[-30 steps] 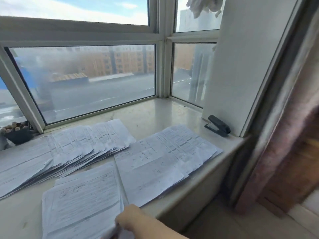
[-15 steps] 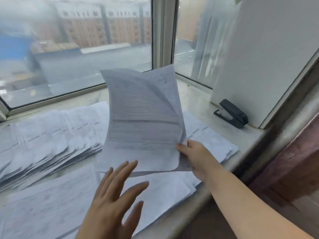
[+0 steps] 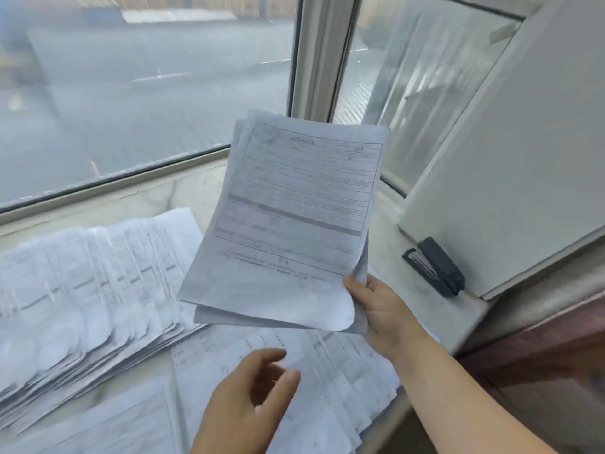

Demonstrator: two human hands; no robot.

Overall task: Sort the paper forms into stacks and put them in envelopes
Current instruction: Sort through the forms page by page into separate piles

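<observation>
My right hand [image 3: 379, 311] pinches the lower right corner of a small bundle of printed forms [image 3: 294, 217], held up tilted above the windowsill. My left hand [image 3: 248, 404] hovers below the bundle with fingers apart and curled, holding nothing. A wide fanned stack of forms [image 3: 88, 296] lies on the sill at the left. A second fanned stack [image 3: 327, 381] lies under my hands, and a third pile [image 3: 98, 430] shows at the bottom left. No envelope is in view.
A black stapler [image 3: 435, 267] rests on the marble windowsill [image 3: 163, 198] at the right, against a white panel [image 3: 510, 152]. Window glass [image 3: 131, 93] stands right behind the sill. The sill edge drops off at the lower right.
My right hand has picked a bundle of forms off the sill and raised it, and the sheets now lie flatter, printed side facing me. My left hand came into view and moved lower and right.
</observation>
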